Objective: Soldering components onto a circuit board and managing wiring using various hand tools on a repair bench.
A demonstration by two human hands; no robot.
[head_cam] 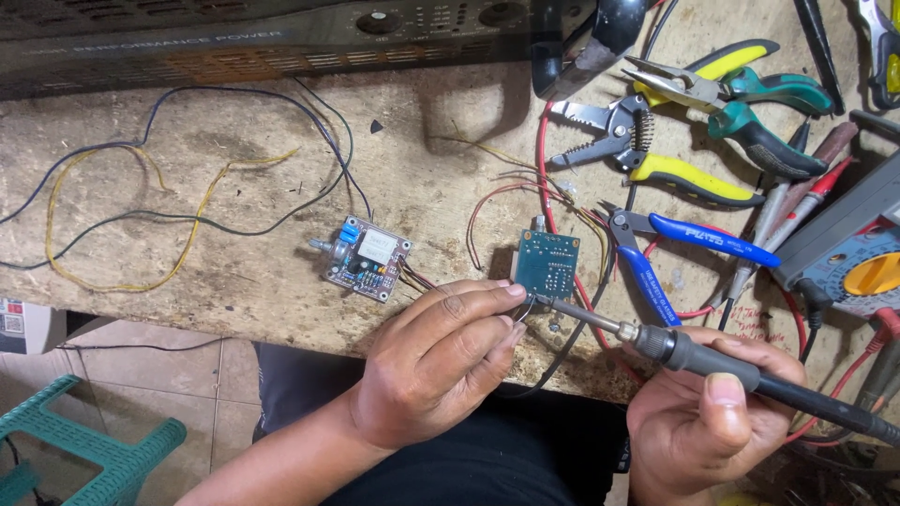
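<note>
Blue board: a small blue circuit board point(547, 263) stands right of centre on the worn wooden bench point(262, 253), wires trailing off its edges.
Left hand: the left hand point(441, 361) is pinched shut, fingertips nipping a thin wire end at the board's lower left corner.
Right hand: the right hand point(717, 408), lower right of the frame, is closed around the black handle of a soldering iron point(656, 342), tip laid against that same corner.
Risk, fingers: the tip sits just beside the left fingertips; my read is a small slip could burn them.
Risk, joint: the board looks unclamped, so a nudge could shift it and smear the joint.
Risk, wires: red and yellow leads point(511, 192) crowd the corner and could scorch if the iron swings.
Second board: a purple board point(366, 258) with a blue part and a pale block lies at centre, apart from the hands.
Tools: blue-handled cutters point(656, 258) just right of the blue board; yellow strippers point(647, 145) and green pliers point(741, 98) upper right.
Labels: white print on the cutter handles; a grey meter point(858, 258) with a yellow dial at the right edge; a dark amplifier point(253, 37) with faint lettering along the top.
</note>
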